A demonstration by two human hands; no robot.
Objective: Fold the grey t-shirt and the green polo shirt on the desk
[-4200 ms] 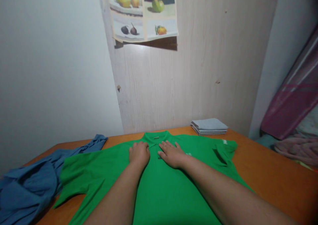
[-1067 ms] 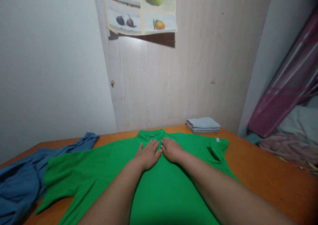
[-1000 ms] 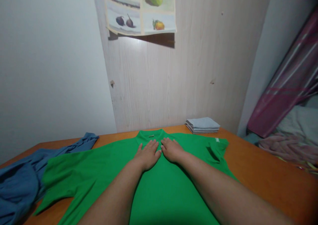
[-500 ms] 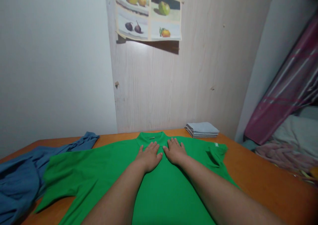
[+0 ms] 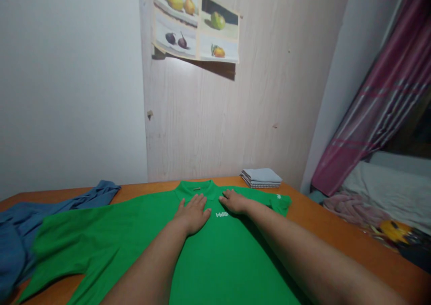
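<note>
A green polo shirt [image 5: 222,255] lies spread front side up, its collar at the far end and one sleeve stretched out to the left. White lettering shows on its chest beside my right hand. My left hand [image 5: 193,214] rests flat on the shirt just below the collar, fingers spread. My right hand [image 5: 235,201] lies on the upper chest to the right of the collar, palm down, its fingers slightly bent and apart. The shirt's right sleeve is bunched, with small white print near its edge.
The shirt lies on an orange table [image 5: 323,242]. Crumpled blue clothing [image 5: 30,224] is at the left, partly under the green sleeve. A folded stack of cloth [image 5: 261,178] sits at the back right. Fruit pictures [image 5: 197,24] hang on the wall; a pink curtain [image 5: 357,130] hangs at right.
My right hand has shifted to the right relative to the shirt, uncovering the chest lettering. My left hand stays near the collar. The view has turned slightly right.
</note>
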